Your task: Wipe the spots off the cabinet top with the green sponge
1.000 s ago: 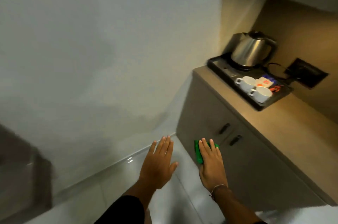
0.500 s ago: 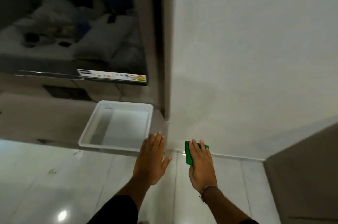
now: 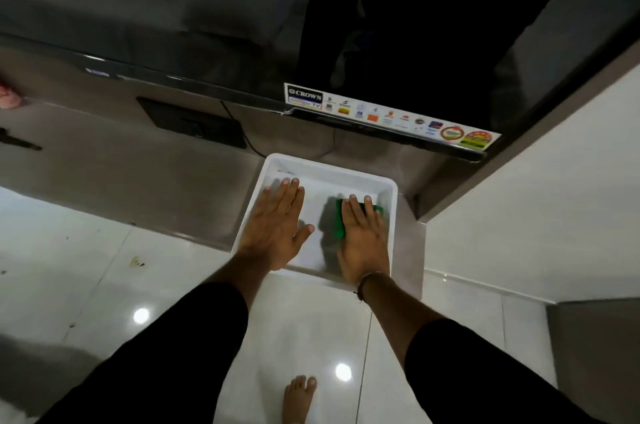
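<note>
My right hand (image 3: pixel 362 240) holds the green sponge (image 3: pixel 340 219) flat under its palm, over the right half of a white plastic tray (image 3: pixel 393 212). Only the sponge's left edge and a corner by the fingertips show. My left hand (image 3: pixel 277 226) is spread flat, fingers apart, over the tray's left half and holds nothing. The tray stands at the right end of a grey-brown shelf (image 3: pixel 138 177) below the television. The cabinet with the kettle is out of view.
A large dark television (image 3: pixel 381 42) hangs just above the tray, its lower edge with a sticker strip. A black wall socket (image 3: pixel 194 123) sits left of the tray. A white wall (image 3: pixel 536 208) rises at the right. Glossy white floor tiles and my bare foot (image 3: pixel 298 399) lie below.
The view swung left from the kettle cabinet to the television shelf. Both hands moved forward from above the floor to over the white tray, the right one still on the sponge.
</note>
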A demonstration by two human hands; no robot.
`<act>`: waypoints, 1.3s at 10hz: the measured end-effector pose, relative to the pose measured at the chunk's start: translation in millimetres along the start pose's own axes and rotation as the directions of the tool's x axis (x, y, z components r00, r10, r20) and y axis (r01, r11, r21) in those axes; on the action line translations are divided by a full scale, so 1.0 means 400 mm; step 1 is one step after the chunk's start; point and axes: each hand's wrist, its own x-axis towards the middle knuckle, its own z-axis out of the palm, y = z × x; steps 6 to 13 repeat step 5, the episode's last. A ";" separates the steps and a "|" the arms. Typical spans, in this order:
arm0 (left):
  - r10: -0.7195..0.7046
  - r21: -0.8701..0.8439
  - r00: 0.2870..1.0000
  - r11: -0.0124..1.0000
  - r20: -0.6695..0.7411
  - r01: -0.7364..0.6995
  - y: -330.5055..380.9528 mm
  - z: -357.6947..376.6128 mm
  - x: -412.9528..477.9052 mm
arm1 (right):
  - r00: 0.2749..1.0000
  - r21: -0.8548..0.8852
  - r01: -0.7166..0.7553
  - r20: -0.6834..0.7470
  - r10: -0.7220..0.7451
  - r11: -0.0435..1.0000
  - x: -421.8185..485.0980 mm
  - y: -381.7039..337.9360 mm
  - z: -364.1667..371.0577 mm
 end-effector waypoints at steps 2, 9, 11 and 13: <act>0.028 -0.067 0.998 0.997 -0.058 -0.032 0.018 -0.017 0.007 | 0.996 -0.054 -0.050 0.068 0.054 0.997 0.008 0.013 0.005; 0.027 -0.017 0.999 0.999 -0.030 -0.027 0.041 -0.052 -0.011 | 0.984 -0.036 0.006 0.180 0.000 0.999 0.007 -0.010 -0.029; 0.027 -0.017 0.999 0.999 -0.030 -0.027 0.041 -0.052 -0.011 | 0.984 -0.036 0.006 0.180 0.000 0.999 0.007 -0.010 -0.029; 0.027 -0.017 0.999 0.999 -0.030 -0.027 0.041 -0.052 -0.011 | 0.984 -0.036 0.006 0.180 0.000 0.999 0.007 -0.010 -0.029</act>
